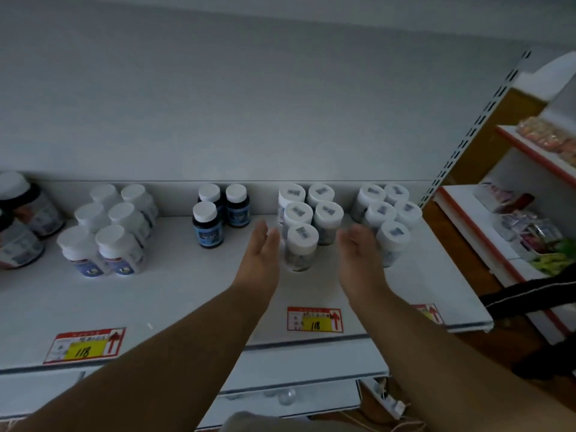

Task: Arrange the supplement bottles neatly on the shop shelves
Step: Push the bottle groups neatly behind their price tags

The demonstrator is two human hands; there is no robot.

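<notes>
On the white metal shop shelf, at the centre of my head view, stand five clear supplement bottles with white screw caps, grouped two, two and one, the single front bottle nearest me. My left hand is at its 9 o'clock and my right hand at its 3 o'clock; both are released, fingers straight, palms facing each other across that bottle. Motion blur prevents me from confirming whether either palm touches it.

At 3 o'clock of this group stands a second cluster of five matching white-capped bottles, just beside my right hand. At 9 o'clock stand three dark blue-labelled bottles with white caps, and further in the same direction six white bottles with blue labels in two columns. At the far 9 o'clock edge are two large dark jars with white lids.

Two red-and-yellow price tags marked 118 lie on the shelf front at 6 and 8 o'clock. At 3 o'clock, a red-edged side rack holds packaged goods.
</notes>
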